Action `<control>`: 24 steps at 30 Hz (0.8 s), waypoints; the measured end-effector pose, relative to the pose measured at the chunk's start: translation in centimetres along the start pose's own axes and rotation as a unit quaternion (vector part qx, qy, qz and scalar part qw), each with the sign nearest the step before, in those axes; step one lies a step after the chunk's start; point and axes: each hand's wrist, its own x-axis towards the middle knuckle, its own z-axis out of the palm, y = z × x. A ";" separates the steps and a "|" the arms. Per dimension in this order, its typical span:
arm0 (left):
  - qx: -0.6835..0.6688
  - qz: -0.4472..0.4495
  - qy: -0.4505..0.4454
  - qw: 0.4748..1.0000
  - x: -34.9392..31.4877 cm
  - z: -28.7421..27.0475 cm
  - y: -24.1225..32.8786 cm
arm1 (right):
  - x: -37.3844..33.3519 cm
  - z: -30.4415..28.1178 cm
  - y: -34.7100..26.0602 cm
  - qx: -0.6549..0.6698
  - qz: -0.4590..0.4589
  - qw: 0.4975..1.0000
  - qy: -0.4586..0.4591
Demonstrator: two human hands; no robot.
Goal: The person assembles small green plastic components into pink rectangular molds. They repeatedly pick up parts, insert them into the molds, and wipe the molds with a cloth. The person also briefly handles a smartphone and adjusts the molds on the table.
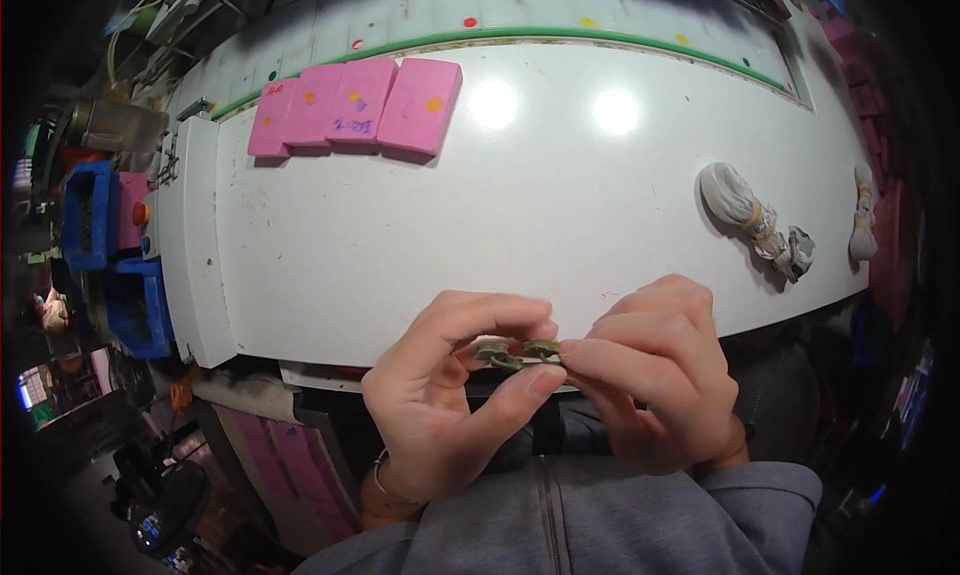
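Observation:
Close to my body, at the table's near edge, both hands meet around a small olive-green piece (495, 354) with several rounded, knobbed parts. My left hand (425, 400) curls round it, with the thumb below and the fingers above. The fingertips of my right hand (660, 370) are pinched together at the piece's right end, touching or nearly touching it. Fingers cover part of the piece, so its full shape and exact kind stay unclear. Whether my right fingers also hold something thin is hidden.
Several pink blocks (420, 107) lie in a row at the back left of the white table (520, 215). A tied whitish cloth bundle (745, 210) rests at the right, with another bundle (862, 215) beyond it. Blue bins (138, 310) stand off the left edge. A green strip (440, 44) edges the back.

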 end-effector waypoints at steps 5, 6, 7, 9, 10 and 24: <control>0.032 0.031 0.021 0.999 0.5 -0.1 -0.4 | 0.0 -0.2 -0.2 0.006 0.011 1.000 0.000; 0.042 0.027 0.046 0.998 0.4 -0.2 -0.2 | 0.0 -0.1 -0.3 0.028 0.027 0.999 0.001; 0.051 0.022 0.071 0.996 0.4 -0.3 -0.1 | 0.1 -0.2 -0.3 0.049 0.044 0.998 0.003; 0.026 0.036 0.104 0.994 0.4 -0.6 -0.5 | 0.2 -0.2 -0.3 0.088 0.071 0.994 0.003; 0.013 0.042 0.121 0.992 0.4 -0.7 -0.6 | 0.2 -0.3 -0.2 0.108 0.081 0.991 0.001; -0.209 -0.150 -0.022 0.966 -1.9 0.1 -1.9 | -0.4 -0.6 0.4 0.050 0.070 0.996 -0.010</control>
